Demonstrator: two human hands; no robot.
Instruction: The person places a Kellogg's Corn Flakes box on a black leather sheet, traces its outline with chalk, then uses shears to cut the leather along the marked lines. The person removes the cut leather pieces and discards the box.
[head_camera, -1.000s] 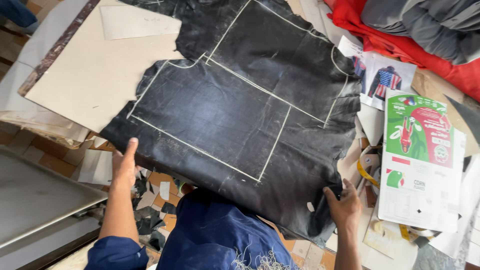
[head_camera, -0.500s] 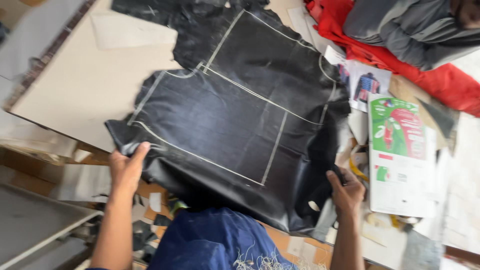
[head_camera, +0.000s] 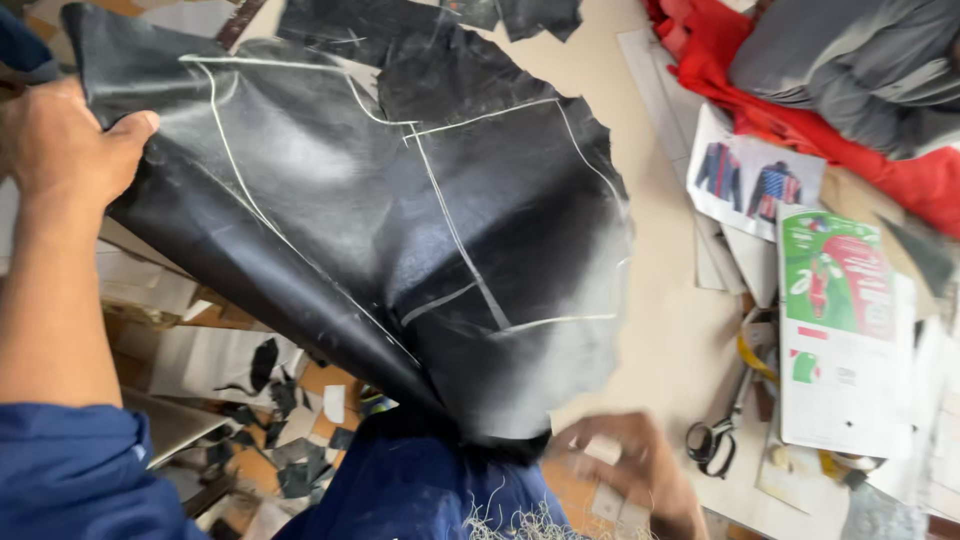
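A large sheet of black leather (head_camera: 400, 230) with white chalk outlines hangs lifted above the table. My left hand (head_camera: 65, 140) grips its upper left edge and holds it up high. My right hand (head_camera: 625, 470) is low at the front, blurred, just under the sheet's lower corner; whether it still holds the leather I cannot tell. A second piece of black leather (head_camera: 330, 20) lies on the table behind the raised sheet.
The pale table (head_camera: 660, 330) carries scissors (head_camera: 715, 435), a green and white printed box (head_camera: 845, 330), a sheet with pictures of jackets (head_camera: 755, 185) and red cloth (head_camera: 900, 165) at the back right. Leather scraps (head_camera: 275, 420) litter the floor at the lower left.
The leather lay flat on the table with both hands at its near edge. Now my left hand has lifted its left side up high, and the sheet has come off the table.
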